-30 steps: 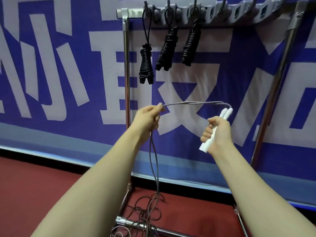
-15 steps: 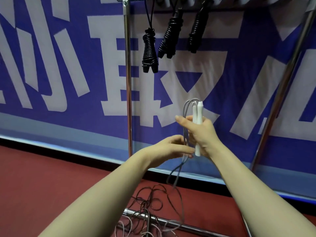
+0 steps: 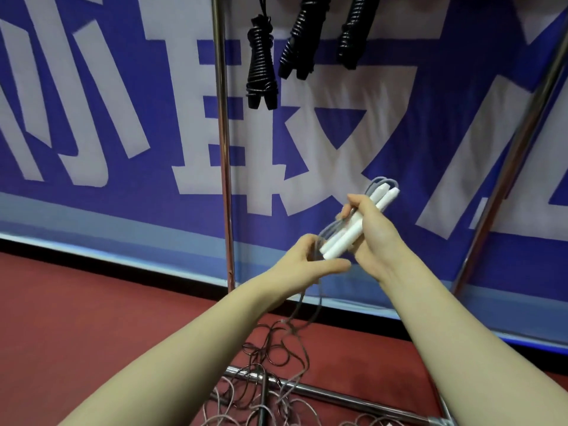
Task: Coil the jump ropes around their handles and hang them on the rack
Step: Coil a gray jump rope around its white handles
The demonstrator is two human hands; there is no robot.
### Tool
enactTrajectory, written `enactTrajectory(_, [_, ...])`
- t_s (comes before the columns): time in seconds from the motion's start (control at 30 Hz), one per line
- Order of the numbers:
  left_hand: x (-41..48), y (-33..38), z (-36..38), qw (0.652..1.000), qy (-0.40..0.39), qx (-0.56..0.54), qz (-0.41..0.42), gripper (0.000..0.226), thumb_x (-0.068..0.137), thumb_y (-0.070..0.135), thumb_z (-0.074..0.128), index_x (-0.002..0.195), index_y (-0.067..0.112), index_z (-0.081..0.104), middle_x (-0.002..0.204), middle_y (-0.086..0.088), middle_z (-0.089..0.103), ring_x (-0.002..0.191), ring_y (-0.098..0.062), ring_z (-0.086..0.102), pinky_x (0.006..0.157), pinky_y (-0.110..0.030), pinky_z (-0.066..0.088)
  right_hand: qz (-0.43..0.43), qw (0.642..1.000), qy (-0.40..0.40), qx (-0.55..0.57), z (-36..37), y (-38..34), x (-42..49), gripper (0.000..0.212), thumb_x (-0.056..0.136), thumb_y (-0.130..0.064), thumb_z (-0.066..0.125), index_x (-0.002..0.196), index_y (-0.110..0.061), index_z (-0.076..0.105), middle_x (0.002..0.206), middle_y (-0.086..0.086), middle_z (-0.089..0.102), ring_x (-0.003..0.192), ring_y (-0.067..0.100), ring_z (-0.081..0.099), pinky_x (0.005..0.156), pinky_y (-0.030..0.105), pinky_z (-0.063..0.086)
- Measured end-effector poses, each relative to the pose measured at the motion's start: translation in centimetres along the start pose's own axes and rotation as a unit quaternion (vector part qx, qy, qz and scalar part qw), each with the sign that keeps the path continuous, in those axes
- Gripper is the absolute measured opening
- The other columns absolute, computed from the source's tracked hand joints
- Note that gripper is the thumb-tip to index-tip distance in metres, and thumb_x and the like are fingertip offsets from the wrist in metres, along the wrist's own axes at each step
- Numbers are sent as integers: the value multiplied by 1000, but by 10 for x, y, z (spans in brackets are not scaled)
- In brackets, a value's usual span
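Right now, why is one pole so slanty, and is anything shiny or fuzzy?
Head view: the wide lens slants the right-side pole, while the middle pole looks almost upright. Head view: light glints on both poles and the black coiled ropes. Head view: the grey rope by the left hand looks smeared; the white handles are sharper.

A: Soft, even light is falling over the banner (image 3: 92,210).
B: The left rack pole (image 3: 223,149) is catching a thin glare streak; the right rack pole (image 3: 509,179) is bowing under the wide lens.
A: The cord (image 3: 382,179) is smearing below the left hand (image 3: 307,262), and the white handles (image 3: 353,229) in the right hand (image 3: 372,229) are glowing almost blown out.
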State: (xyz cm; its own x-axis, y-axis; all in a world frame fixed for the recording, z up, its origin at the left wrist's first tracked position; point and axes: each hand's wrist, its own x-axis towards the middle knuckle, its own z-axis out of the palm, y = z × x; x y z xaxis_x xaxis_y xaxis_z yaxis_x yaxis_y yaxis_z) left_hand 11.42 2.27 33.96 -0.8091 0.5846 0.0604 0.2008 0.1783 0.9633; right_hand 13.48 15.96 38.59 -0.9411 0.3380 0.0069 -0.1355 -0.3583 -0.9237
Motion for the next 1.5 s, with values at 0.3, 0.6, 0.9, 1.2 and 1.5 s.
enactTrajectory(0.3, [-3, -1, -1, 988, 98, 108, 51, 21, 86, 21, 66, 90, 20, 45, 78, 4, 53, 52, -8, 45, 46, -17, 39, 45, 994, -66, -74, 13, 23, -2, 32, 94, -34, 54, 68, -20, 67, 98, 4, 74, 85, 21, 67, 84, 40, 49])
enactTrajectory(0.6, [-11, -14, -43, 878, 88, 469, 33, 21, 91, 17, 52, 91, 15, 32, 83, -3, 46, 71, -28, 45, 56, -36, 29, -264, 744, -37, -613, -21, 18, -10, 90, 72, -33, 59, 153, -21, 24, 157, -4, 25, 145, 11, 14, 121, 36, -2])
enactTrajectory(0.9, [-18, -7, -29, 871, -14, 485, 76, 22, 91, 17, 53, 88, 15, 31, 74, 6, 38, 60, -12, 36, 53, -30, 24, -371, 419, -114, -821, -11, 55, -14, 40, 59, -40, 69, 82, -8, 65, 89, 9, 64, 88, 34, 60, 90, 46, 49])
enactTrajectory(1.2, [-15, -8, -21, 864, -25, 482, 140, 20, 89, 17, 61, 105, 15, 49, 93, 1, 51, 79, -24, 49, 63, -29, 35, -165, 586, -139, -781, -19, 44, -27, 19, 86, -37, 58, 90, -26, 43, 76, -8, 48, 72, 21, 49, 64, 31, 36])
enactTrajectory(1.5, [-18, -13, -58, 989, -127, 55, -49, 30, 89, 40, 64, 83, 11, 67, 56, 2, 39, 47, -11, 29, 46, -23, 23, -200, 462, -83, -860, -31, 16, -30, 14, 85, -28, 52, 90, -22, 40, 76, -4, 40, 72, 25, 45, 64, 32, 32])
